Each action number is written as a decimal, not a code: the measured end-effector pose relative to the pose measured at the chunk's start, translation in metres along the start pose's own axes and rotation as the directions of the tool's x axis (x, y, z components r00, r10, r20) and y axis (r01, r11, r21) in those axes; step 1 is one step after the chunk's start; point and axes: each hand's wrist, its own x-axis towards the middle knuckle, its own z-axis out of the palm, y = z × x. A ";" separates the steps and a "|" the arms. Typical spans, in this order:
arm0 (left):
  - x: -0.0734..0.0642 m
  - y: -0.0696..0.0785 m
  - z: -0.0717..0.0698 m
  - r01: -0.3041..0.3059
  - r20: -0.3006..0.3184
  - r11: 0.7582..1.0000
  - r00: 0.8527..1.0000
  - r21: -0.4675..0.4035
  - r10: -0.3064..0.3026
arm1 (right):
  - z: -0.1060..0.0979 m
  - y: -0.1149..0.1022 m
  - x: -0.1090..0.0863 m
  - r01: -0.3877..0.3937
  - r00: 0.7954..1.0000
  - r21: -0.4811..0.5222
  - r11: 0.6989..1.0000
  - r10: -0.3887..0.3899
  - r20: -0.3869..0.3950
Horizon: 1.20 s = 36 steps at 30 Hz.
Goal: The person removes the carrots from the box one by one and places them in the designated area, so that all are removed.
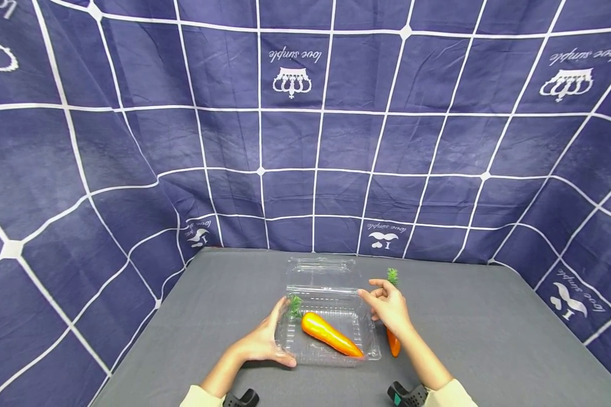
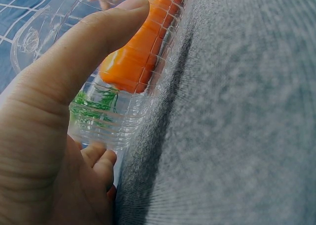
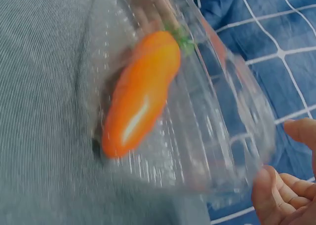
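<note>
A clear plastic clamshell box [image 1: 331, 360] sits on the grey table, its lid [image 1: 322, 272] folded open toward the back. Inside lies an orange toy carrot [image 1: 331, 334], slanting down to the right, its green leafy top [image 1: 295, 306] at the box's left. My left hand [image 1: 262, 339] grips the box's left side; in the left wrist view its thumb [image 2: 84, 47] crosses the front wall. My right hand [image 1: 389, 307] is at the back right corner, thumb tip at the edge and index finger held apart. Beneath that hand lies a second carrot [image 1: 394, 343], partly hidden.
The grey tabletop [image 1: 489, 339] extends around the box on both sides. A blue cloth with white grid lines [image 1: 351, 141] hangs behind the table and along both sides. Dark bands [image 1: 407, 394] circle both wrists below cream sleeves.
</note>
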 end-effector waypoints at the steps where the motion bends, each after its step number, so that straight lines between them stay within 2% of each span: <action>1: 0.000 0.000 0.000 -0.002 -0.001 1.000 1.000 0.002 0.002 | 0.002 -0.001 0.000 0.009 1.000 0.014 1.000 -0.009 0.009; 7: 0.001 0.002 0.002 -0.006 0.006 1.000 1.000 0.010 0.006 | 0.017 -0.008 -0.003 0.018 0.998 0.065 0.998 -0.022 0.053; 20: 0.001 0.000 0.003 -0.007 0.006 1.000 1.000 0.012 0.007 | 0.048 -0.009 -0.011 0.086 0.982 0.014 0.996 -0.087 0.165; 23: 0.001 0.000 0.002 -0.010 0.002 1.000 1.000 0.004 0.010 | 0.053 -0.007 -0.012 0.105 0.968 0.003 0.994 -0.103 0.229; 29: 0.000 0.002 0.001 -0.002 0.007 1.000 1.000 -0.006 0.002 | 0.060 0.001 -0.011 0.160 0.920 -0.038 0.986 -0.135 0.367; 36: 0.000 0.002 0.000 0.020 0.014 1.000 1.000 -0.012 -0.019 | 0.062 0.003 -0.011 0.306 0.883 -0.170 0.937 -0.212 0.419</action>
